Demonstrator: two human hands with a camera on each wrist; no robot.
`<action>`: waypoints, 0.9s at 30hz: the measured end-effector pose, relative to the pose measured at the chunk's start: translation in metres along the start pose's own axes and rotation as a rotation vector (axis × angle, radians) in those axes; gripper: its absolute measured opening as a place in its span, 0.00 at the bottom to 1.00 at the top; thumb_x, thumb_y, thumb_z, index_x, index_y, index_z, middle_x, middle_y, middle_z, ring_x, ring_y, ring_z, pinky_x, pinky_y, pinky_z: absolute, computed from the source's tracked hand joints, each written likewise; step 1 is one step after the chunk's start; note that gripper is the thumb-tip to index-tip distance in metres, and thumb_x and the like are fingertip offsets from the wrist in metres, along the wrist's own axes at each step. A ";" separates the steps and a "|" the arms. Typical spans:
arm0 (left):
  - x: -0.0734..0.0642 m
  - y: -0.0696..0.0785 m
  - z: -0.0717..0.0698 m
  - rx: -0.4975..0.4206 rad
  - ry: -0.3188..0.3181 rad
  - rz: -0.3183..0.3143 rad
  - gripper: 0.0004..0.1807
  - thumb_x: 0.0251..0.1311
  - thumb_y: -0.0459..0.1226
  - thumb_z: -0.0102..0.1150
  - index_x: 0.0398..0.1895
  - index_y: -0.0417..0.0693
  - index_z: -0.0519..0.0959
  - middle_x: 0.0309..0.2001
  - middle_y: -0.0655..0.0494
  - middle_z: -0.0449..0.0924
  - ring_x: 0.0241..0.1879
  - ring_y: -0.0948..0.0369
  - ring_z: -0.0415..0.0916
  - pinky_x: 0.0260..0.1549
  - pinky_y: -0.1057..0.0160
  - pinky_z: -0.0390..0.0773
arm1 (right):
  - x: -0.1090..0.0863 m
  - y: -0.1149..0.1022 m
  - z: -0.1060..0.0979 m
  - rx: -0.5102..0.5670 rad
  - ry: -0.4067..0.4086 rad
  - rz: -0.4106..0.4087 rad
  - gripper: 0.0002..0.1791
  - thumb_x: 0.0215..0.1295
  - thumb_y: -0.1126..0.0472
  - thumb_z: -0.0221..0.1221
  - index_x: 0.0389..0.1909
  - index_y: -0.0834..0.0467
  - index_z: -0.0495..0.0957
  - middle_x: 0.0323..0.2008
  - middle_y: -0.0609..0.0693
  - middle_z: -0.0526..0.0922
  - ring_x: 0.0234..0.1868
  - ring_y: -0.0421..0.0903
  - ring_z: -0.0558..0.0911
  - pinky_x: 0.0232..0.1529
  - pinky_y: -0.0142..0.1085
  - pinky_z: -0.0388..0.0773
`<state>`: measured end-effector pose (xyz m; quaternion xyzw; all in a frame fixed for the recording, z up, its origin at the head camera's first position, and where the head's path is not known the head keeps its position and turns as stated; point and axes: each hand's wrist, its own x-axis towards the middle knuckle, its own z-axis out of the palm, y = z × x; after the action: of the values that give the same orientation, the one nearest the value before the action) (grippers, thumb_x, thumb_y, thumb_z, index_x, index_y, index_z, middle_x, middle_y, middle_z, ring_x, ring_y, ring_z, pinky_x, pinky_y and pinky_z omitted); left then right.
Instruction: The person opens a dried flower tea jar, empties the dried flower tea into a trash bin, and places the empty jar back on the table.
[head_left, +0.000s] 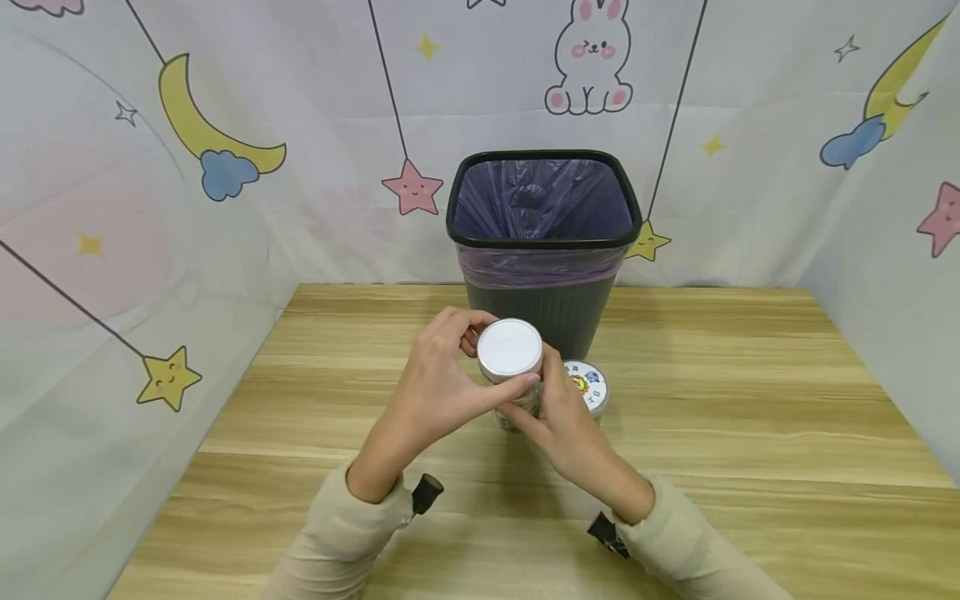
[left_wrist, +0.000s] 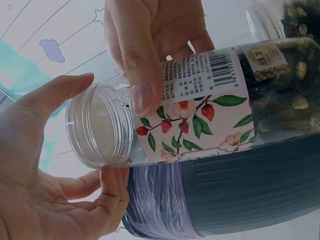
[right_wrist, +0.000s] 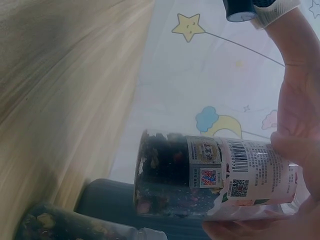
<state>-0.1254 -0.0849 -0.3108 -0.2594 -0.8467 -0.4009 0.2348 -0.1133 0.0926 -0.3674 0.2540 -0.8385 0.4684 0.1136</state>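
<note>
Both of my hands are on a clear plastic jar [left_wrist: 200,110] with a floral label and dark dried flower tea inside. My left hand [head_left: 438,379] grips its lid [head_left: 510,347], thumb on the near side and fingers round the far side. My right hand [head_left: 566,429] holds the jar's body just below the lid. In the right wrist view the jar's bottom is raised off the table. A second jar [head_left: 587,387] with a printed lid stands behind my right hand, partly hidden by it.
A dark bin [head_left: 540,308] with a purple liner [head_left: 517,200] stands on the wooden table [head_left: 750,400] just beyond the jars. White cloth walls [head_left: 330,125] with printed stars and moons enclose the table's back and sides.
</note>
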 end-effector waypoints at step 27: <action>-0.001 0.009 0.001 0.057 0.032 0.003 0.32 0.40 0.52 0.81 0.45 0.42 0.82 0.41 0.54 0.78 0.41 0.59 0.74 0.35 0.56 0.79 | -0.004 -0.007 0.001 -0.014 0.013 -0.036 0.42 0.64 0.60 0.68 0.71 0.67 0.55 0.66 0.62 0.66 0.65 0.55 0.70 0.63 0.53 0.68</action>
<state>-0.1194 -0.0795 -0.3067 -0.2473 -0.8534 -0.3806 0.2563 -0.1065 0.0900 -0.3648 0.2652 -0.8364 0.4621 0.1290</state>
